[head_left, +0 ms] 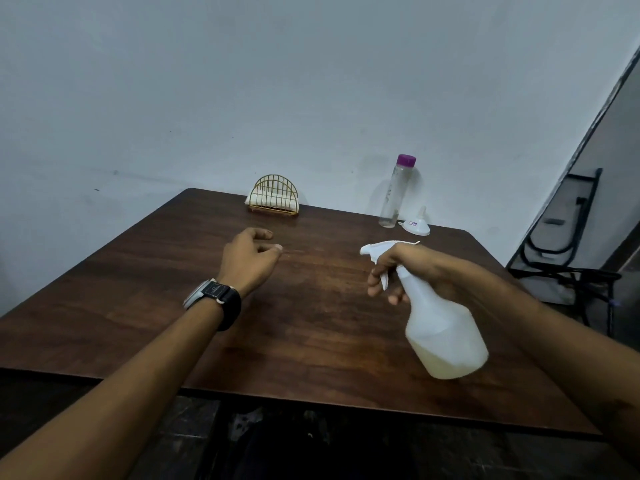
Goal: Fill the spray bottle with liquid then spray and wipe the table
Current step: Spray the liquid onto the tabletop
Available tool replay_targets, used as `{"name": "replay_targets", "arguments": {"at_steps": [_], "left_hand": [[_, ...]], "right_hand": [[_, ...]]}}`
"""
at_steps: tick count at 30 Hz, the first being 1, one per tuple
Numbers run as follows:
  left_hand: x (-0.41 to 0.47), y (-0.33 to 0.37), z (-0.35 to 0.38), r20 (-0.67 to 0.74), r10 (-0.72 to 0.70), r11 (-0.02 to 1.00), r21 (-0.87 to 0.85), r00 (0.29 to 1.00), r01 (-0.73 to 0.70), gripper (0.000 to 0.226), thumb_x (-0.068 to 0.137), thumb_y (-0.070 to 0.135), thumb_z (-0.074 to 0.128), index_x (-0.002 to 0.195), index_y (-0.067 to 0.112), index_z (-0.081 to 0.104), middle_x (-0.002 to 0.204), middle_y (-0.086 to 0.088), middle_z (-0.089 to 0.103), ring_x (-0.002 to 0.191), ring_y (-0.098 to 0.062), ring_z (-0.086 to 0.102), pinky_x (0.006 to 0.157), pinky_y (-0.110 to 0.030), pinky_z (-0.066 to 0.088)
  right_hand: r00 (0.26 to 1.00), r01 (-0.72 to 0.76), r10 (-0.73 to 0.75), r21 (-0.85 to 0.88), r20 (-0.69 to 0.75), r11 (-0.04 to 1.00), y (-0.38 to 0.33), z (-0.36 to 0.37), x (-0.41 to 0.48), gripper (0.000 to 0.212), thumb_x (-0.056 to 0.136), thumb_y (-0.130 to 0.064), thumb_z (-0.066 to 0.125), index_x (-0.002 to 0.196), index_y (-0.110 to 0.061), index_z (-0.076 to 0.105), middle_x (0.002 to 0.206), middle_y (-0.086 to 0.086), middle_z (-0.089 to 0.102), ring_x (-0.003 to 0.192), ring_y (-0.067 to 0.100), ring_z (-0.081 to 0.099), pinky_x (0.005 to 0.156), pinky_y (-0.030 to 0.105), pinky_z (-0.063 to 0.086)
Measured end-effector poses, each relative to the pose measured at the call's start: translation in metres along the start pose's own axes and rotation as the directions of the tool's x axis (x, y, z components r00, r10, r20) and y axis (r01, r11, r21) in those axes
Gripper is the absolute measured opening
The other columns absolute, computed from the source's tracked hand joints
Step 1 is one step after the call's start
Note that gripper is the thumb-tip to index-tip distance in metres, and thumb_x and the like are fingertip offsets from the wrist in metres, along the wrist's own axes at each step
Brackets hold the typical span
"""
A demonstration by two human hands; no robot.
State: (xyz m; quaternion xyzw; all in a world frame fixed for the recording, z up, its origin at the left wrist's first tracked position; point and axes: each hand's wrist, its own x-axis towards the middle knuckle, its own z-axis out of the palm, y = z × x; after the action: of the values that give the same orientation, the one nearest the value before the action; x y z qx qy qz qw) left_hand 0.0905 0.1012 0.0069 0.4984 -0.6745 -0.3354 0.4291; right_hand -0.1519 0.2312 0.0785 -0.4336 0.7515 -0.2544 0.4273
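My right hand (pixel 398 271) grips the neck of a white translucent spray bottle (pixel 446 337), fingers curled on its trigger, nozzle pointing left over the dark wooden table (pixel 311 341). Pale yellowish liquid fills the bottle's bottom part. The bottle is held tilted above the table's right half. My left hand (pixel 251 258), a black watch on its wrist, hovers over the table's middle with fingers loosely curled, holding nothing. A gold wire napkin holder (pixel 273 199) with white napkins stands at the table's far edge.
A clear bottle with a purple cap (pixel 396 192), almost empty, stands at the far right by the wall. A white funnel (pixel 417 225) lies next to it. A black metal chair frame (pixel 568 271) stands right of the table.
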Motion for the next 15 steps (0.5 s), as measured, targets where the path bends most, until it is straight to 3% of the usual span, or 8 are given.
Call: {"name": "replay_targets", "arguments": {"at_steps": [2,4,6,9,10,13,15], "left_hand": [[0.001,-0.002,0.000,0.001,0.000,1.000,0.006,1.000,0.000,0.027,0.093,0.027,0.072,0.118,0.018,0.067,0.097,0.007,0.067,0.111,-0.021,0.067,0.091,-0.030,0.050],[0.001,-0.002,0.001,0.007,-0.001,1.000,0.005,1.000,0.001,0.028,0.093,0.026,0.072,0.119,0.018,0.067,0.093,0.009,0.066,0.109,-0.021,0.067,0.092,-0.032,0.052],[0.001,-0.003,0.002,0.011,-0.004,1.000,0.004,1.000,0.004,0.027,0.093,0.026,0.072,0.118,0.017,0.067,0.085,0.016,0.064,0.106,-0.019,0.067,0.093,-0.032,0.052],[0.001,-0.004,0.003,0.023,-0.022,0.999,-0.028,0.999,0.023,0.023,0.092,0.026,0.073,0.113,0.020,0.066,0.086,0.013,0.070,0.102,-0.019,0.070,0.095,-0.037,0.056],[0.001,-0.004,0.003,0.024,-0.024,0.999,-0.037,0.999,0.025,0.022,0.092,0.027,0.073,0.112,0.022,0.065,0.089,0.010,0.072,0.101,-0.020,0.072,0.094,-0.040,0.057],[0.002,-0.006,0.002,0.023,-0.026,0.999,-0.039,0.999,0.027,0.022,0.091,0.027,0.073,0.111,0.023,0.064,0.090,0.009,0.073,0.100,-0.020,0.073,0.094,-0.041,0.058],[0.002,-0.007,0.001,0.024,-0.024,0.999,-0.040,0.999,0.025,0.023,0.091,0.027,0.073,0.112,0.022,0.065,0.092,0.008,0.074,0.099,-0.021,0.073,0.094,-0.043,0.058]], "right_hand": [[0.996,0.076,-0.075,0.031,-0.039,0.997,-0.004,0.000,-0.003,0.013,0.093,-0.017,0.058,0.083,-0.015,0.067,0.087,0.015,0.076,0.053,0.022,0.061,0.050,0.026,0.041],[0.985,0.145,-0.140,0.053,-0.101,0.988,-0.010,-0.003,-0.006,0.022,0.091,-0.016,0.059,0.072,-0.020,0.068,0.076,0.015,0.070,0.048,0.022,0.057,0.046,0.024,0.039],[0.988,0.101,-0.105,-0.038,-0.114,0.994,-0.016,-0.002,-0.006,0.033,0.088,-0.014,0.059,0.058,-0.022,0.071,0.064,0.011,0.063,0.044,0.020,0.053,0.045,0.022,0.040],[0.990,-0.065,0.030,-0.264,-0.135,0.962,-0.016,0.008,-0.004,0.016,0.081,-0.019,0.059,0.075,-0.008,0.071,0.061,0.009,0.062,0.045,0.020,0.054,0.049,0.021,0.043],[0.989,-0.084,0.045,-0.287,-0.142,0.954,-0.015,0.009,-0.001,0.020,0.081,-0.021,0.059,0.083,-0.005,0.071,0.065,0.009,0.067,0.047,0.020,0.056,0.051,0.021,0.044],[0.988,-0.118,0.085,-0.272,-0.128,0.955,-0.014,0.011,0.001,0.029,0.091,-0.030,0.056,0.082,-0.005,0.067,0.082,0.013,0.079,0.052,0.020,0.062,0.055,0.023,0.043],[0.990,-0.089,0.066,-0.203,-0.122,0.975,-0.012,0.008,0.003,0.030,0.096,-0.033,0.057,0.079,-0.009,0.063,0.080,0.014,0.075,0.050,0.022,0.063,0.053,0.024,0.042]]}}
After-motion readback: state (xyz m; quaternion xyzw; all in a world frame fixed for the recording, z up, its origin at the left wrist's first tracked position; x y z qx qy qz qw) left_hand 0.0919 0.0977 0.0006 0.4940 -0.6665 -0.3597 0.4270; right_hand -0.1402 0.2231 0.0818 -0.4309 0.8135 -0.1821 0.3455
